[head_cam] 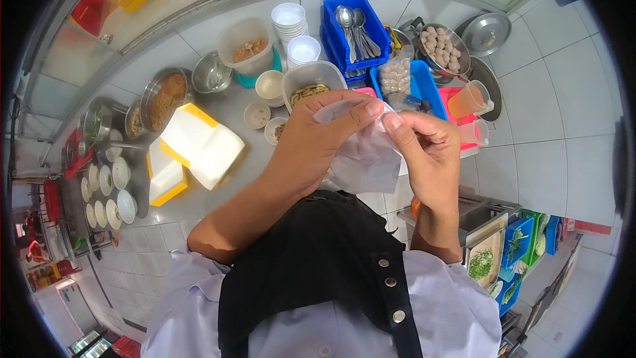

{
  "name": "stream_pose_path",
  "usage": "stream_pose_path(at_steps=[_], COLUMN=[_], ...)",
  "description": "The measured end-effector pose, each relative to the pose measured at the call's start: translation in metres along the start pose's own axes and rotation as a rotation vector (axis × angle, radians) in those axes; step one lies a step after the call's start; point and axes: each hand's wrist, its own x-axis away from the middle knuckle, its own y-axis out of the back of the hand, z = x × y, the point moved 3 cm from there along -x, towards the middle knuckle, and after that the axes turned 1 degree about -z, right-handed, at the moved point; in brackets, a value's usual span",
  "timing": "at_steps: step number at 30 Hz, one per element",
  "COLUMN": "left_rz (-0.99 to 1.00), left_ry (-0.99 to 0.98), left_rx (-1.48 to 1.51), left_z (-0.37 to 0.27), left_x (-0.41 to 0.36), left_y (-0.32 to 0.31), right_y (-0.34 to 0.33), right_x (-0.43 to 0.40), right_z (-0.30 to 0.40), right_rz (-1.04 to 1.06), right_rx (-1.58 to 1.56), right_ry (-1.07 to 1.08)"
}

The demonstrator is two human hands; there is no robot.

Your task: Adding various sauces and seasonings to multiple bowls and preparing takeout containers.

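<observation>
Between my two hands is a clear plastic bag (365, 161), hanging down over the counter's near edge. My left hand (325, 134) pinches the bag's upper rim between thumb and fingers. At the same rim, my right hand (425, 151) grips the bag with its thumb close to the left thumb. Just beyond the hands stands a plastic tub of sliced pickles (309, 90). Two white and yellow paper food boxes (201, 144), (166, 176) lie on the steel counter to the left, one resting partly on the other.
Steel bowls (166, 99) and rows of small bowls (120, 173) stand at left. Beyond my hands are stacked white bowls (289, 15), a blue bin of spoons (355, 35) and a blue tray (422, 84). A pot of meatballs (442, 49) and orange-filled jug (467, 99) are at right.
</observation>
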Motion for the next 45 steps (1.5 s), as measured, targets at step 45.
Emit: stream_pose_path(at_steps=[45], left_rz=[-0.083], left_ry=[-0.198], left_rx=[-0.246], left_z=[-0.007], left_x=[0.005], left_y=[0.007], right_y=[0.000], right_x=[0.003], right_z=[0.026], right_rz=[-0.560], right_rx=[0.725], right_ry=[0.903])
